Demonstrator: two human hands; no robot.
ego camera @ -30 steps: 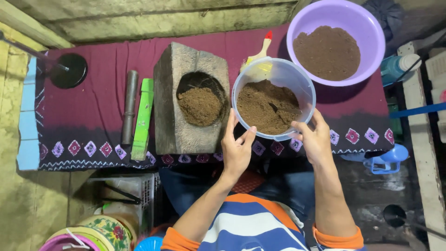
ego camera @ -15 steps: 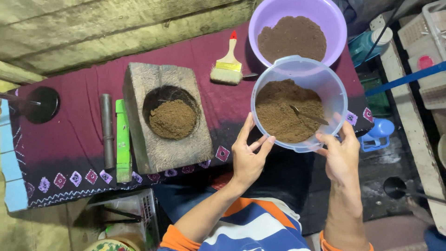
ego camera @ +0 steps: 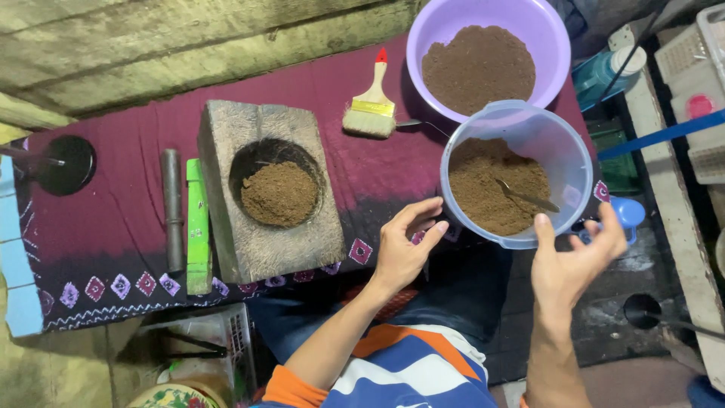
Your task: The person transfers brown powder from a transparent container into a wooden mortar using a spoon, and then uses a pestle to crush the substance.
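Both hands hang open — the left hand (ego camera: 404,245) and right hand (ego camera: 574,264) flank the clear tub (ego camera: 570,162) of brown powder (spoon inside). Neither grips it.

Landmark: stone mortar (ego camera: 260,196), standing mid-tabletop (ego camera: 113,204) on the maroon cloth. Left of it, a green bar (ego camera: 198,227) lies just beside its wall, a grey metal rod (ego camera: 173,209) next to that; narrow lanes only. Farther left, bare cloth up to a black round base (ego camera: 66,164). Right of the mortar, an open strip of cloth runs toward the clear tub (ego camera: 517,172); a paintbrush (ego camera: 371,106) lies across its far end. Left hand (ego camera: 404,249) sits at the strip's near edge. Behind the tub a purple basin (ego camera: 487,57) touches it, no gap. Right hand (ego camera: 574,261) hovers at the tub's near rim, fingers (ego camera: 542,230) spread.
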